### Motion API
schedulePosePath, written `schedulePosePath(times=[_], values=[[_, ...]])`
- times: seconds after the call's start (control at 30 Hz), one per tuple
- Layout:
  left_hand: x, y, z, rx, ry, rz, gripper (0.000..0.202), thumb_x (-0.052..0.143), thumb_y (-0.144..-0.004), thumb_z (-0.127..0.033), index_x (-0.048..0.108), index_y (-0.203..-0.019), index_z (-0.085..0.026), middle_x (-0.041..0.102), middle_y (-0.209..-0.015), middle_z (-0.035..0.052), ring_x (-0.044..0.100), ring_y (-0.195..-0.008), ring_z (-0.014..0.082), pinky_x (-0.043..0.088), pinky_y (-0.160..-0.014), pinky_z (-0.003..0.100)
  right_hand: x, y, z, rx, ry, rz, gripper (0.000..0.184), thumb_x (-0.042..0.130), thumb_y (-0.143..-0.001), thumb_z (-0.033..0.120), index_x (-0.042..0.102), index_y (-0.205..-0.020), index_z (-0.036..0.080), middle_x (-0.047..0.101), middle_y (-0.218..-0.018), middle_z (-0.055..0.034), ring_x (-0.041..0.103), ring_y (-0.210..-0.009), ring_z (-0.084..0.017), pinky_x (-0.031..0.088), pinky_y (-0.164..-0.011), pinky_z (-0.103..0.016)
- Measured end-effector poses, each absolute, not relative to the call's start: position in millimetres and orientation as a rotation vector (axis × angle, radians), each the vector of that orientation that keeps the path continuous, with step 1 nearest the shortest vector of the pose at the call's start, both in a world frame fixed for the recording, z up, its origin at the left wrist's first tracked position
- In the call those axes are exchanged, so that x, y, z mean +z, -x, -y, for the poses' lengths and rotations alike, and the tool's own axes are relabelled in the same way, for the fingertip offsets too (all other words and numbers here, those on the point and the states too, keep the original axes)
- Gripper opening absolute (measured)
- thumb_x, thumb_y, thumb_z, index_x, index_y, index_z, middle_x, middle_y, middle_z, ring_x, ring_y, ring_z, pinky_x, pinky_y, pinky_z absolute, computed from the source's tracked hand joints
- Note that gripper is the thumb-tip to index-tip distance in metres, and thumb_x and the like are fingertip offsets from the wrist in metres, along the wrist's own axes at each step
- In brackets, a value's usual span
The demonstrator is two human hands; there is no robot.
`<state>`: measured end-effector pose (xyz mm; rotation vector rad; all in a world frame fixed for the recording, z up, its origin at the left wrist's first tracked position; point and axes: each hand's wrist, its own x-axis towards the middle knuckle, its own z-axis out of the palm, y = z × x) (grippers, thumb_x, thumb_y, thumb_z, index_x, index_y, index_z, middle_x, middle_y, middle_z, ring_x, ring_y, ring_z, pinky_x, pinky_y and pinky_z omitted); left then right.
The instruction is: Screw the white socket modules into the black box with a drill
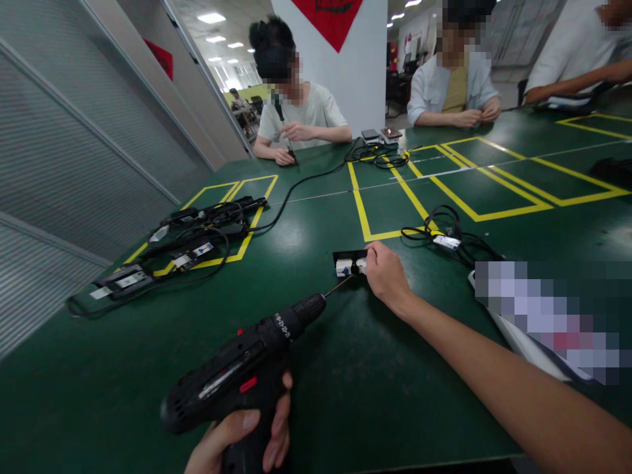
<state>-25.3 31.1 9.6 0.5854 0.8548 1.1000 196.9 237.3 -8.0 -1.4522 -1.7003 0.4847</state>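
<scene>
My left hand [224, 434] is wrapped round the handle of a black cordless drill [247, 349] with red details. A long thin bit [338, 288] sticks out of its chuck, and the tip reaches the near edge of a small black piece with white and blue parts [344, 267]. My right hand [388, 276] pinches the right end of that piece against the green table [316, 368]. My fingers cover part of it, so its exact kind is unclear. Whether the bit sits in a screw is too small to tell.
Black adapters with cables [197, 243] lie at the left inside yellow tape lines. A coiled cable [447, 230] and a blurred-out, white-edged object [518, 336] lie at the right. Across the table a person [306, 112] holds a screwdriver [279, 108]; other people [454, 92] sit further right.
</scene>
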Motion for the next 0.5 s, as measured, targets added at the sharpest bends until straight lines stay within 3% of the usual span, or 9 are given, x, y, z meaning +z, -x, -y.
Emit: schedulePosePath(times=[0.13,0.27,0.5], values=[[12.6,23.3,-33.0,1.112,-0.626,-0.872,0.036,0.045,-0.078,-0.026,0.056,-0.109,-0.01,0.066,-0.085,0.0166,0.05,-0.041,0.0126,0.04,-0.045,0.031,-8.4,-196.5,-237.4,0.491,1.455,1.694,0.029,0.027,-0.089,0.022,0.056,-0.086,0.016,0.06,-0.084,-0.0073,0.053,-0.078,-0.017,0.035,-0.069,-0.026],[15.0,20.6,-31.3,1.133,-0.587,-0.907,0.042,0.045,-0.077,-0.025,0.054,-0.116,-0.01,0.062,-0.11,0.0216,0.049,-0.041,0.0109,0.04,-0.044,0.031,-8.4,-196.3,-237.7,0.487,1.447,1.696,0.029,0.027,-0.089,0.022,0.055,-0.085,0.016,0.06,-0.083,-0.0069,0.053,-0.077,-0.017,0.035,-0.068,-0.027],[8.7,23.5,-29.6,1.117,-0.661,-0.873,0.042,0.043,-0.079,-0.024,0.051,-0.119,-0.014,0.062,-0.097,0.015,0.049,-0.041,0.0116,0.041,-0.043,0.031,-8.3,-196.7,-238.3,0.487,1.428,1.7,0.029,0.028,-0.088,0.022,0.056,-0.087,0.016,0.06,-0.085,-0.0081,0.053,-0.079,-0.017,0.036,-0.07,-0.027]])
